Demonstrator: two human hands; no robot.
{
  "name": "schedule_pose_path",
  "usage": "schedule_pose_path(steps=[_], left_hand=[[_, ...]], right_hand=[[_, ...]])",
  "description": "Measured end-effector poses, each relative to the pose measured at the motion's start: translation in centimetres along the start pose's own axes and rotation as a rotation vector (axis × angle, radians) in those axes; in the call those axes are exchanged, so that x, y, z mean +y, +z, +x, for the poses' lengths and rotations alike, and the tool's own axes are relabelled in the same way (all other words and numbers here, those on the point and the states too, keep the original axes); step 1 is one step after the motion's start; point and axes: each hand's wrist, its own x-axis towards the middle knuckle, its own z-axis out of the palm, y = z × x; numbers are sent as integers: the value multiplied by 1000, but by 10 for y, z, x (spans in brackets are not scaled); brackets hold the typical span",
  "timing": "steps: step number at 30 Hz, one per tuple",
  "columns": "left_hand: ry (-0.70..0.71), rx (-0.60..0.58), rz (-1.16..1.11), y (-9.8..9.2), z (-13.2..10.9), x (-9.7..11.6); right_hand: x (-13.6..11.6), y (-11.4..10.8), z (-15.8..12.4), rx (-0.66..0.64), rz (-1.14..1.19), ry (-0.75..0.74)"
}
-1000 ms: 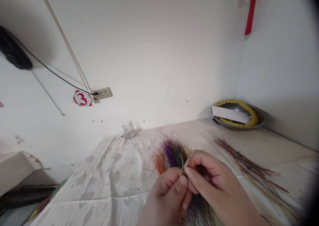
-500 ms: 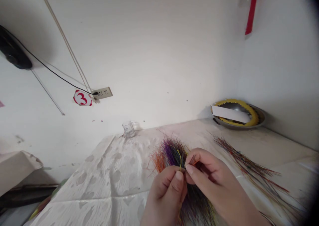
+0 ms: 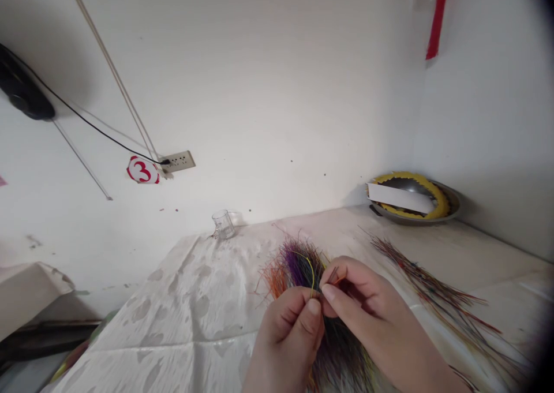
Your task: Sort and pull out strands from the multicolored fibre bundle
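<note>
My left hand [image 3: 289, 335] pinches a thin yellow-green strand [image 3: 312, 274], which curves up from between thumb and index finger. Close against it, my right hand [image 3: 372, 318] is closed on thin reddish-brown strands [image 3: 334, 276] whose short ends poke out above the fingertips. The fingertips of both hands almost meet. Beneath and behind them lies a thick bundle of fine coloured strands [image 3: 298, 263], orange, purple, dark and green. My hands cover its middle.
A looser bundle of long strands [image 3: 433, 289] lies at the right on the pale tablecloth [image 3: 194, 300]. Against the wall stand a glass mug [image 3: 224, 224] and, further right, a metal bowl [image 3: 454, 205] holding a yellow ring [image 3: 440, 194] and a white strip [image 3: 400, 198].
Both hands keep their pinch and have barely shifted. The yellow-green strand leans very slightly further left.
</note>
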Motion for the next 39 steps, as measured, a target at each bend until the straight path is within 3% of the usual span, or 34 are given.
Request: schedule_pose_path(steps=[11,19,23,26,31,39], left_hand=[[-16,6,54,-3,0,-2],[7,29,275,1,-4,9],[-60,10,120,-2,-2,5],[-100,-7,-64,-5,0,2],[-60,9,-71,-8,0,2],[-106,36,-172,-7,-1,8]], right_hand=[[1,0,2,11,-23,0],[-4,-1,2,-59,-107,-59],[-5,-2,1,-61,-59,-90],[-4,-1,1,-29,-39,-86],[3,-3,-1,11,70,-73],[12,-22,6,292,406,-101]])
